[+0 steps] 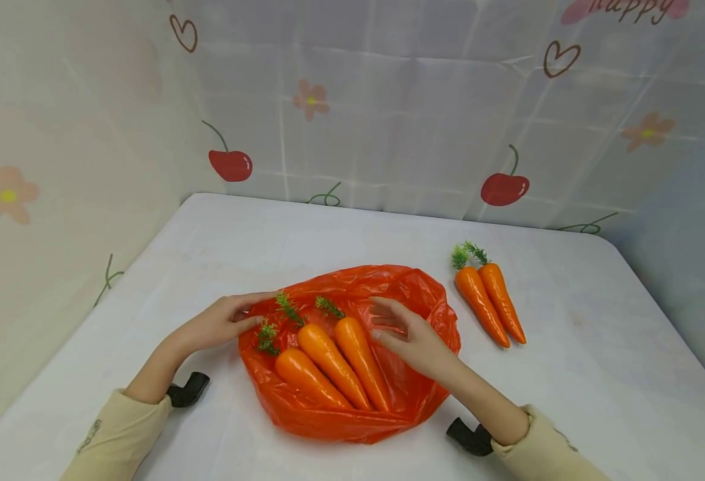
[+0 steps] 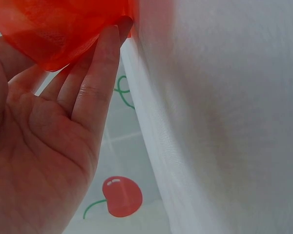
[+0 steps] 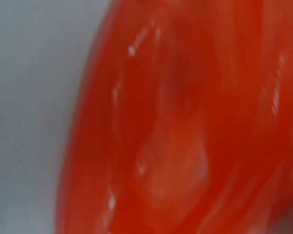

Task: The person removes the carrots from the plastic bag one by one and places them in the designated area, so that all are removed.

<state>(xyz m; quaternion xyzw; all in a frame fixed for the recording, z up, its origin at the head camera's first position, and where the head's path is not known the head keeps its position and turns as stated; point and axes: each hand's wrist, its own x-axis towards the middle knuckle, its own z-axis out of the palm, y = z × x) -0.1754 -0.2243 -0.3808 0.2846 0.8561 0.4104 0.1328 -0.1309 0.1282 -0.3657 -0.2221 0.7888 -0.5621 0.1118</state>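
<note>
A red plastic bag lies spread wide on the table, its rim folded out. Three orange carrots with green tops rest side by side in it. At the bag's left rim, my left hand has thin plastic between thumb and fingers; the left wrist view shows the red film there. Over the bag's right part, just right of the nearest carrot, hovers my right hand, fingers loosely extended and holding nothing. Blurred red plastic fills most of the right wrist view.
Two more carrots lie together on the white table, right of the bag. Black curved pieces show at both wrists. A pale curtain printed with cherries and flowers stands behind the table's far edge.
</note>
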